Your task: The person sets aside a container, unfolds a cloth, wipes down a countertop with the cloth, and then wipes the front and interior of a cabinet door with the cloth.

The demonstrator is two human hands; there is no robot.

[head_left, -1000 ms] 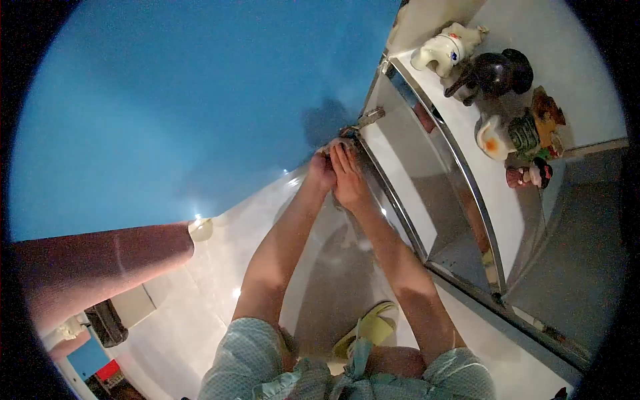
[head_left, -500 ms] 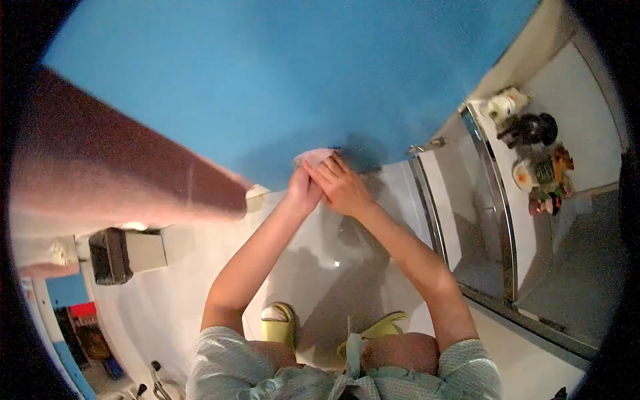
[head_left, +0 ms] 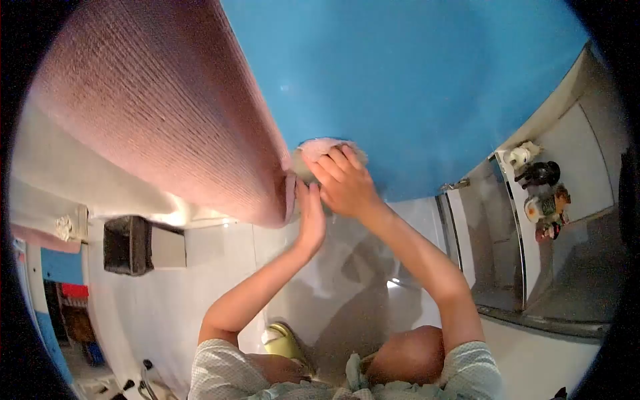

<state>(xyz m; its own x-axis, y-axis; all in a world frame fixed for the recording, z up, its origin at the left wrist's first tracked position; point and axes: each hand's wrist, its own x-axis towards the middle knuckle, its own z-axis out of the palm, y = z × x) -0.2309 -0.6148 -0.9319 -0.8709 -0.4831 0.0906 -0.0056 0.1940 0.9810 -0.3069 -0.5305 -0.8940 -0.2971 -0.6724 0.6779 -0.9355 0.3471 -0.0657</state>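
Note:
My right hand (head_left: 347, 183) presses a pink cloth (head_left: 325, 145) against the lower part of a glossy blue panel (head_left: 413, 100). Its bent fingers grip the cloth, whose upper edge shows above them. Just left and below is my left hand (head_left: 311, 220), fingers stretched upward with nothing visible in them. Those fingertips are close to the panel's lower left edge and the hem of a ribbed pink curtain or towel (head_left: 180, 113); whether they touch either, I cannot tell.
At the right, several small figurines (head_left: 540, 175) stand on a ledge beside a metal-framed glass unit (head_left: 513, 267). A dark bin (head_left: 127, 245) stands on the pale tiled floor (head_left: 220, 267) at the left. A yellow-green slipper (head_left: 283, 343) is on my foot.
The view has turned, bringing the pink fabric closer on the left. My hands were together on the cloth; my left hand has dropped lower and apart, while my right stays on it.

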